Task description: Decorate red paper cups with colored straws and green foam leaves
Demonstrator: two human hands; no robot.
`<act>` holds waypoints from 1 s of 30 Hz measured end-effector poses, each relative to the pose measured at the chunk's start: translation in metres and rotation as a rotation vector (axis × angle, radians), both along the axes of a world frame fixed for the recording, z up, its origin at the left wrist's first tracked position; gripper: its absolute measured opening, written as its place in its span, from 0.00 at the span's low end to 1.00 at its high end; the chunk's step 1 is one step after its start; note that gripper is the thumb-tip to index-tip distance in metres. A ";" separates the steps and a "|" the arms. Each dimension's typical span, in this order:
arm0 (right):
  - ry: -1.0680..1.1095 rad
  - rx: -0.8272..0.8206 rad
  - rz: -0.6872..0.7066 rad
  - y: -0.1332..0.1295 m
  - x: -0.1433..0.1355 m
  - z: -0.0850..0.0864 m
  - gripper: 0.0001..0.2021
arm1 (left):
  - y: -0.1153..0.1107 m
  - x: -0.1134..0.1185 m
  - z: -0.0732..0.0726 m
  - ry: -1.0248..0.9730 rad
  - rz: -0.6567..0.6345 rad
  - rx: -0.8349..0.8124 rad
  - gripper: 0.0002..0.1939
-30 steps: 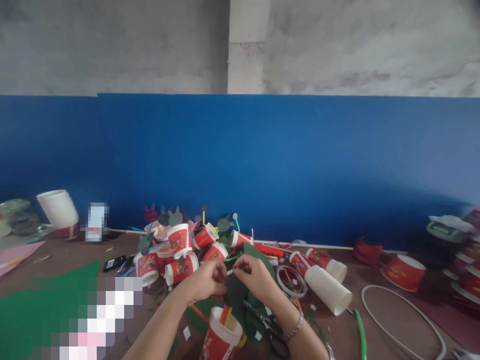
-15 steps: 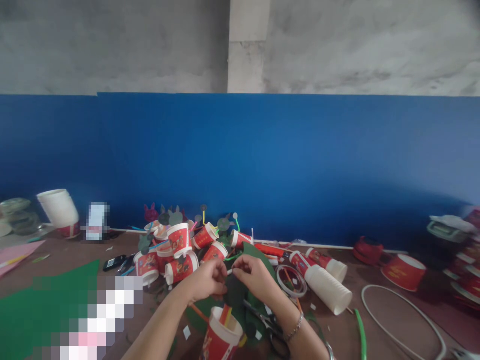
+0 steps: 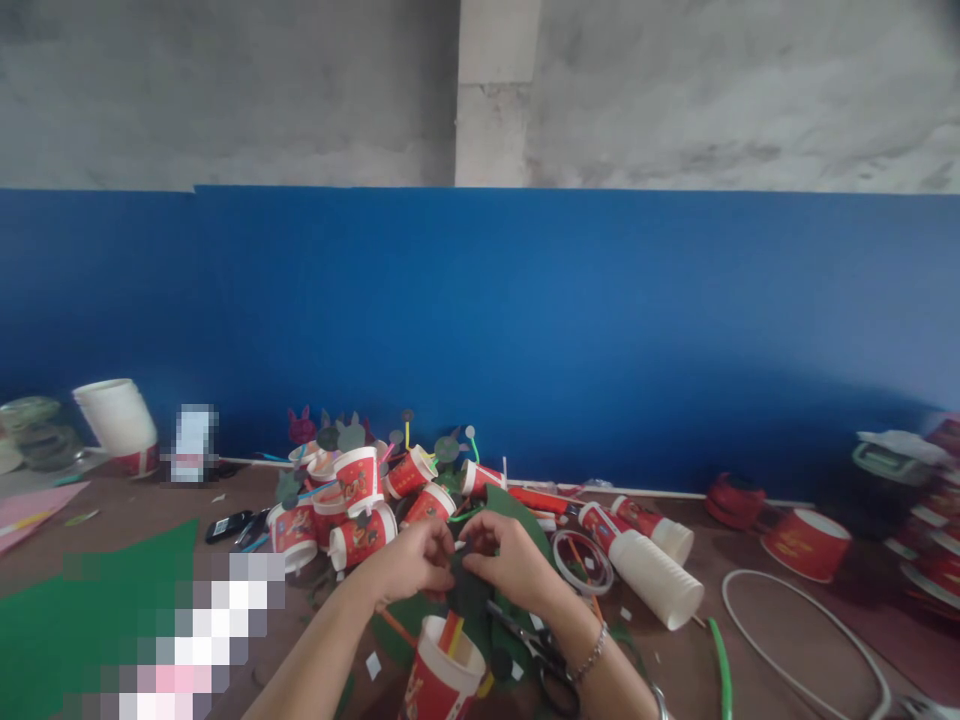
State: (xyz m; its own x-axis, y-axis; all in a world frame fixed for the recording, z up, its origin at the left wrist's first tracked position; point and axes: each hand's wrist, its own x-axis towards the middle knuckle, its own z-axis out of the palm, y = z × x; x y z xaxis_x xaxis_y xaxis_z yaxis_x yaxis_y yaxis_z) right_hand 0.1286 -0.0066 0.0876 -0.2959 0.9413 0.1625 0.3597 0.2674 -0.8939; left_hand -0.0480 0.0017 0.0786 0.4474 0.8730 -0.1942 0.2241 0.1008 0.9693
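My left hand [image 3: 416,562] is closed, thumb and fingertips at the upper left edge of a dark green paper cutout [image 3: 471,592]. Facing it, my right hand [image 3: 508,558] pinches the top of the same cutout. Directly below stands a red and white paper cup [image 3: 442,672], slightly tilted, with orange and yellow straws [image 3: 452,635] rising from it toward the cutout. Black-handled scissors [image 3: 551,665] lie under my right wrist, partly hidden. Dark green paper [image 3: 521,590] spreads behind the hands.
Red paper cups [image 3: 364,535] with straws and paper animal heads are heaped behind my left hand. Right of my right hand lie a tape roll [image 3: 583,562], a stack of white cups [image 3: 658,580] and a green strip [image 3: 721,668]. A green sheet [image 3: 150,560] lies left.
My right fingertips have dropped slightly onto the cutout's top. The small white piece that showed between the fingertips is now mostly hidden. My left hand has hardly moved.
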 end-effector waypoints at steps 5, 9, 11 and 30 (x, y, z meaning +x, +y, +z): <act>-0.013 0.056 -0.010 -0.002 -0.002 -0.002 0.15 | 0.003 0.001 -0.005 -0.012 -0.011 -0.026 0.19; -0.003 -0.008 -0.020 -0.002 -0.003 -0.002 0.16 | 0.003 0.000 -0.004 -0.020 0.006 -0.034 0.20; 0.008 -0.037 -0.009 -0.001 -0.003 -0.003 0.16 | 0.002 -0.001 -0.003 -0.022 0.018 -0.036 0.21; -0.027 0.048 -0.021 -0.007 -0.007 0.000 0.18 | -0.006 -0.001 0.016 0.132 0.002 -0.038 0.12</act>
State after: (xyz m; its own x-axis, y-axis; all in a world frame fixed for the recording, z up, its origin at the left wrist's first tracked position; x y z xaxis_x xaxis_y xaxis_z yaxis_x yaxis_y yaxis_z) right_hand 0.1218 -0.0134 0.0874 -0.2812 0.9387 0.1995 0.3897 0.3017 -0.8701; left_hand -0.0494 -0.0045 0.0951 0.4141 0.8647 -0.2843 0.3491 0.1375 0.9269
